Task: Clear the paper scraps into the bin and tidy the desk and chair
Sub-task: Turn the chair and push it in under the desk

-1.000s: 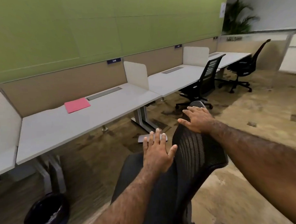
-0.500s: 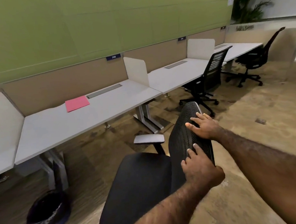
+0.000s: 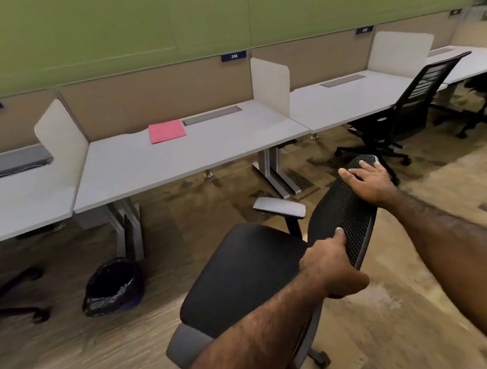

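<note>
Grasping the chair point(image 3: 249, 271) by its mesh back, the left hand point(image 3: 332, 267) keeps a clenched grip while the right hand point(image 3: 370, 182) lies flat on top. Chair stands short of the desk point(image 3: 195, 155) (scrap-free); bin point(image 3: 113, 285) beneath.

Even, fairly bright indoor light falls from overhead, leaving soft shadows beneath the long white desk top point(image 3: 179, 159) and no harsh glare. Motion blur streaks the tan wood-grain floor point(image 3: 62, 357) along the lower edge; wide-angle distortion bends the matte green wall panel point(image 3: 115, 27)
</note>
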Available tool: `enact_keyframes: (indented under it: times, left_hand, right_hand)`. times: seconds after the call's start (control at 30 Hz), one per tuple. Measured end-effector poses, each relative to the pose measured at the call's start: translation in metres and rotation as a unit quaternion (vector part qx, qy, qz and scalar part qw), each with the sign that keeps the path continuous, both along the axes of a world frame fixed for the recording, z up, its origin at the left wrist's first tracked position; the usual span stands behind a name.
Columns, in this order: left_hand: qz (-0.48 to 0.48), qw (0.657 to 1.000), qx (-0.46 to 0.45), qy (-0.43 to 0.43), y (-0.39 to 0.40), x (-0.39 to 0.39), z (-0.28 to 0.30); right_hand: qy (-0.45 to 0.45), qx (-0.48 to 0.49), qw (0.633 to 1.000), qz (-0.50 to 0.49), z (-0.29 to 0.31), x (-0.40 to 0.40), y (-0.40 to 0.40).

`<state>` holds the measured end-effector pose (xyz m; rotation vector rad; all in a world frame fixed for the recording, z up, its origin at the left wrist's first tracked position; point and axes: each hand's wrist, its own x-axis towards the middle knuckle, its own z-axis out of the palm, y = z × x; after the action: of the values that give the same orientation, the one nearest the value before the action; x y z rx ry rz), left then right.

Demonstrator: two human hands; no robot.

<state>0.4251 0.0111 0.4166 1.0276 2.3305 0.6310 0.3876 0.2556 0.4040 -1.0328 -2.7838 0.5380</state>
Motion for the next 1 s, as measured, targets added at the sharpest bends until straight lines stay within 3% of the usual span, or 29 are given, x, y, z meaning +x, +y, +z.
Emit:
enact_keyframes:
  times: [0.23,0.4,0.6,0.77,0.9,1.0]
  left_hand:
    - [0.0,0.997,0.011,-0.077,-0.059,-0.051,0.009]
    - [-0.023,0.997,-0.015,-0.073,-0.117,-0.111,0.014]
    - [-0.074,0.993,-0.091,-0.009,-0.174,-0.208,0.022]
    - [-0.095,0.99,-0.102,0.037,-0.222,-0.296,0.021]
    - [-0.038,0.998,-0.058,0.015,-0.254,-0.348,0.011]
    - [0.058,0.991,-0.04,0.112,-0.267,-0.379,0.001]
  right_hand:
    - [0.031,0.027,0.999,0.017,-0.011,-0.031,-0.017]
    - [0.029,0.065,0.997,0.037,-0.017,-0.07,-0.037]
    - [0.0,0.124,0.99,0.061,-0.015,-0.126,-0.074]
    - [0.04,0.163,0.982,0.083,-0.022,-0.186,-0.106]
    - [0.058,0.192,0.974,0.107,-0.027,-0.227,-0.128]
    - [0.07,0.199,0.97,0.121,-0.028,-0.257,-0.142]
